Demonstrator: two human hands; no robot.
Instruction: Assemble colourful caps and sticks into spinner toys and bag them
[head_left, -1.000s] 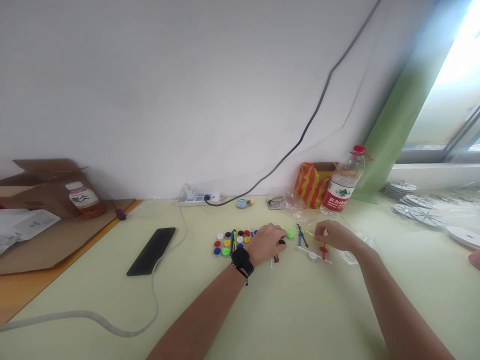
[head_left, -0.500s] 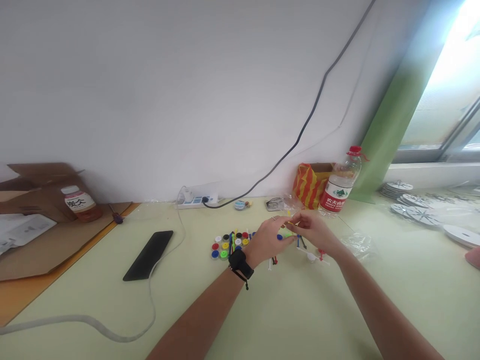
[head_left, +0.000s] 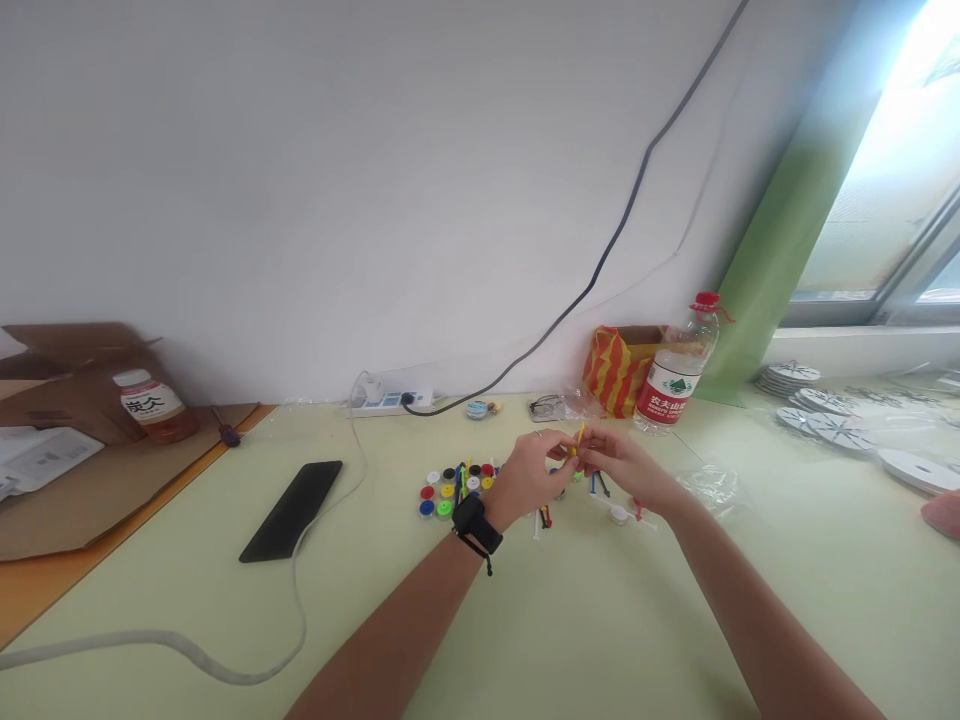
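My left hand point(head_left: 531, 472), with a black watch point(head_left: 477, 522) on its wrist, pinches a small yellow plastic arrow-like piece point(head_left: 580, 434). The fingertips of my right hand point(head_left: 616, 458) close on the same piece, close against the left fingers. Beneath and left of my left hand lie several small round discs with coloured tops, such as a red disc point(head_left: 427, 493) and a green disc point(head_left: 444, 509). Thin coloured sticks lie among them. Right of the hands are a white stick, a white disc point(head_left: 618, 515) and a red piece point(head_left: 639, 510). My fingers hide part of the yellow piece.
A black phone-like slab point(head_left: 291, 512) and a white cable point(head_left: 296, 580) lie at left. Behind are a power strip point(head_left: 390, 402), glasses point(head_left: 546, 407), a striped bag point(head_left: 611, 370) and a large water bottle point(head_left: 677, 375). Stacks of white discs point(head_left: 838, 430) stand at right, a cardboard box point(head_left: 82, 375) at far left.
The yellow piece now stands nearly upright between my fingertips, more visible than before. My two hands have drawn slightly closer together. The view has shifted a little.
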